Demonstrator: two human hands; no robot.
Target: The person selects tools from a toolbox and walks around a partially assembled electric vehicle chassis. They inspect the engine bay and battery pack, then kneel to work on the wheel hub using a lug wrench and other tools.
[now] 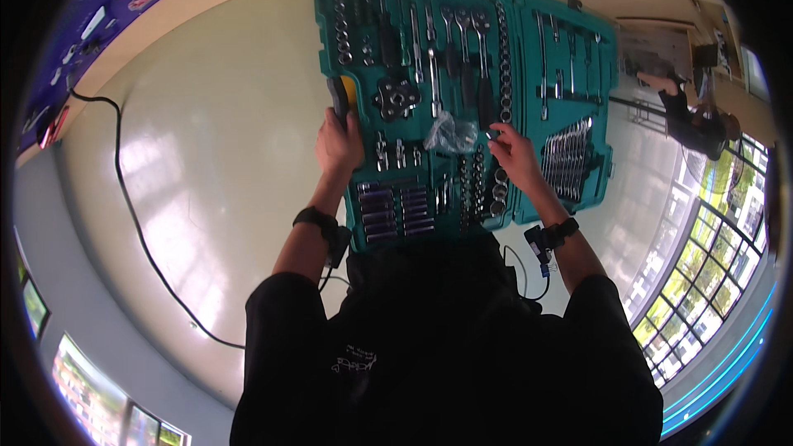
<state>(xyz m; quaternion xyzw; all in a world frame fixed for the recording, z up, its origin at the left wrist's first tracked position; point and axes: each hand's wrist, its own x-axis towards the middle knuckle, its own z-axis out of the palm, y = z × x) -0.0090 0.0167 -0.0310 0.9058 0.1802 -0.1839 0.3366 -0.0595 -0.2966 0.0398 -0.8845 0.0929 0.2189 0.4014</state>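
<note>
Hands are seen at the centre of the frame, over an open teal plastic tool case (pixel 529 198) laid flat on a pale glossy floor (pixel 206 157). The left hand (pixel 339 147) is closed around a black-and-yellow handled tool (pixel 340 97) at the left edge of the case, fingers wrapped on the grip. The right hand (pixel 516 157) is pinched at the fingertips on a small metal piece (pixel 493 134), too small to identify, just beside a crumpled clear plastic bag (pixel 450 132) lying on the tray.

Around the hands, rows of chrome sockets (pixel 388 213) are seated in the lower part of the case, ratchet handles (pixel 462 33) in the upper part, and a fan of combination spanners (pixel 566 157) in the right half. A black cable (pixel 132 215) is run across the floor at the left of the frame.

The step in hand is judged to be the picking or seating of a small part while the handled tool is gripped. The next move is judged to call for precise alignment of the part with a moulded recess or with the tool's end, with the bag kept clear.
</note>
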